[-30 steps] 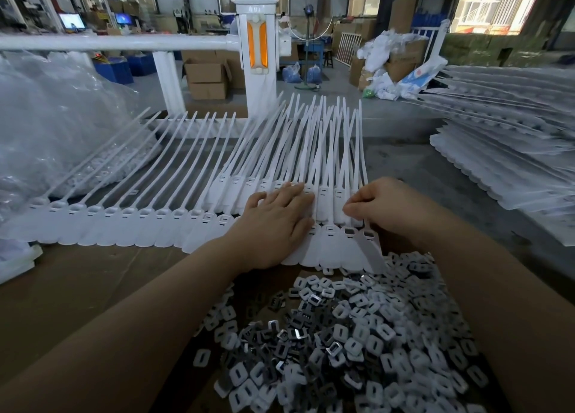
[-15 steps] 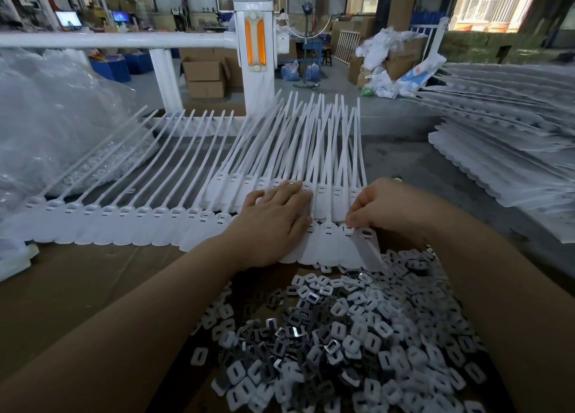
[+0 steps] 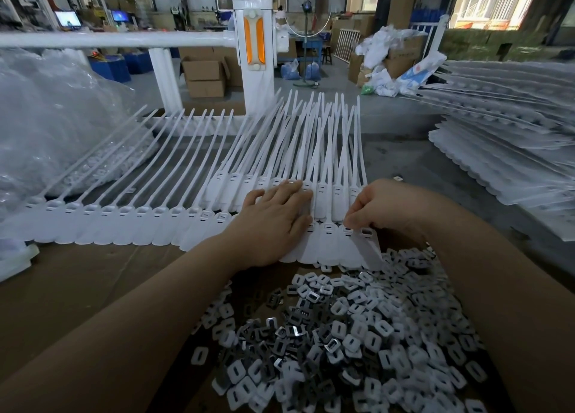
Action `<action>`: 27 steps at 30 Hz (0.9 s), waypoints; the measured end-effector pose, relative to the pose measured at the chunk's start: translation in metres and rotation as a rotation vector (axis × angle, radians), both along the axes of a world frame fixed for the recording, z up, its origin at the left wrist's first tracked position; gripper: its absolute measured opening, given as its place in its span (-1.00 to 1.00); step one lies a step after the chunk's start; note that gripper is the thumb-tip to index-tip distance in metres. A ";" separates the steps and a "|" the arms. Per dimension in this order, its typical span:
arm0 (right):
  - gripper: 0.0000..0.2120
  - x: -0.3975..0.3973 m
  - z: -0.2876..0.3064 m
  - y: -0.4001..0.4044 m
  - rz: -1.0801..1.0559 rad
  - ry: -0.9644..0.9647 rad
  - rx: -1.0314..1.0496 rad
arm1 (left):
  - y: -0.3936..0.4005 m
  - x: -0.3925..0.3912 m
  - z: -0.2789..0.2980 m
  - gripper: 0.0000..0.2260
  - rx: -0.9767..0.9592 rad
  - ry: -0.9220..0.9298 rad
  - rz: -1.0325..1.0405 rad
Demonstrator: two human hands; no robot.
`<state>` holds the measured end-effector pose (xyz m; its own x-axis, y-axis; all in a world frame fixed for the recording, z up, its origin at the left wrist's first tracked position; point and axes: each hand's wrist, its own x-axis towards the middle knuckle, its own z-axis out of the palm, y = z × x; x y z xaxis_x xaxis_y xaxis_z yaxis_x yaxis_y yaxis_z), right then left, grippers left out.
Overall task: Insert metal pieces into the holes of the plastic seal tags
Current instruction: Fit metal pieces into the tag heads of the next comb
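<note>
A factory floor: stacked cardboard boxes (image 3: 205, 76), heaped seal tags (image 3: 504, 151), concrete floor.

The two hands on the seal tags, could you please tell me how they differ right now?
The left hand lies flat, fingers straight, pressing the seal tags; the right hand is curled, fingertips pinching at a tag head. The left rests mid-row, the right at the row's right end. Both touch the tags, above the pile of metal pieces.

White post (image 3: 252, 54) (orange reflector), cardboard boxes (image 3: 205, 76) behind

The brown counter (image 3: 77, 288) carries a row of white seal tags (image 3: 130, 222), a heap of metal pieces (image 3: 357, 334), and stacked tag sheets (image 3: 504, 151).
</note>
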<state>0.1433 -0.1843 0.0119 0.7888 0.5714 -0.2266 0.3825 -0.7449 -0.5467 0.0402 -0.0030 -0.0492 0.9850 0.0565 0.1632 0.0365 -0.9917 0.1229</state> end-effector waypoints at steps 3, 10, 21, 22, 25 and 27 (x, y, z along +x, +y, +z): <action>-0.85 0.000 0.000 0.001 -0.027 0.020 -0.013 | 0.000 0.000 0.001 -0.51 -0.002 0.003 -0.002; -0.84 0.000 -0.003 0.002 -0.045 0.050 0.021 | 0.000 0.001 0.001 -0.52 -0.007 -0.004 -0.007; -0.87 -0.005 -0.003 0.001 0.212 -0.019 0.225 | -0.001 0.001 0.002 -0.52 -0.002 -0.010 -0.002; -0.87 -0.009 -0.001 0.002 0.306 0.003 0.276 | 0.000 0.001 0.002 -0.52 -0.001 -0.012 -0.001; -0.90 -0.024 0.004 0.007 0.606 0.023 0.286 | 0.000 0.000 0.003 -0.49 0.006 0.013 -0.009; -0.88 -0.033 0.004 0.015 0.738 0.004 0.232 | 0.002 -0.001 0.004 -0.39 0.046 0.040 -0.032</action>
